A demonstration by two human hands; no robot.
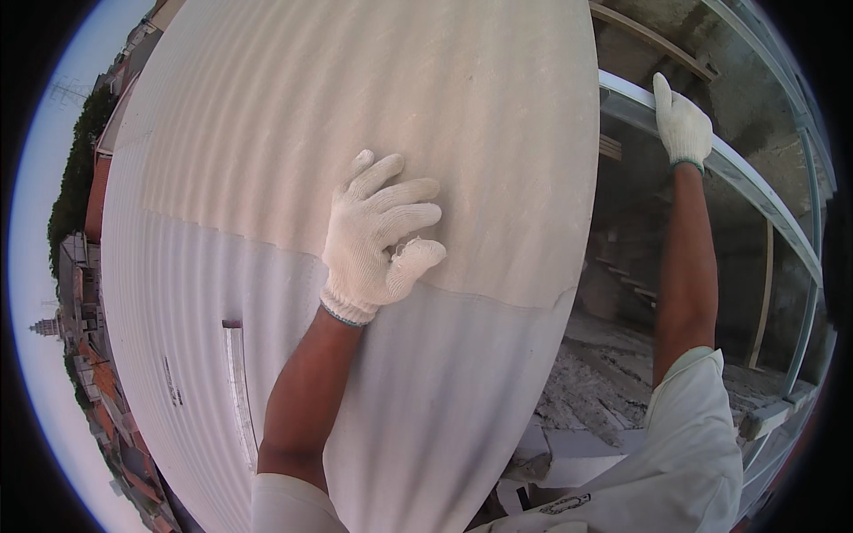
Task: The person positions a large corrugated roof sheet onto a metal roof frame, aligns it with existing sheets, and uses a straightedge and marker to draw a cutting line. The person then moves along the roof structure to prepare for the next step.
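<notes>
Left hand (378, 235) flat on corrugated sheet (355, 107) | right hand (681, 124) gripping rail (755, 191)

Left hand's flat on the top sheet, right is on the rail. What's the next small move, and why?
Probably slide the top sheet slightly to settle its ribs into the lower sheet. The left hand already lies flat on it just above the overlap edge, the right hand grips the rail for balance, and open space lies below.

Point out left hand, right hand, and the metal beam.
left hand (378, 235): head view, back of the gloved hand, flat on the corrugated sheet (355, 89).
right hand (682, 124): head view, back of the glove, gripping the beam.
metal beam (755, 182): head view, pale top face below the hand.
</notes>
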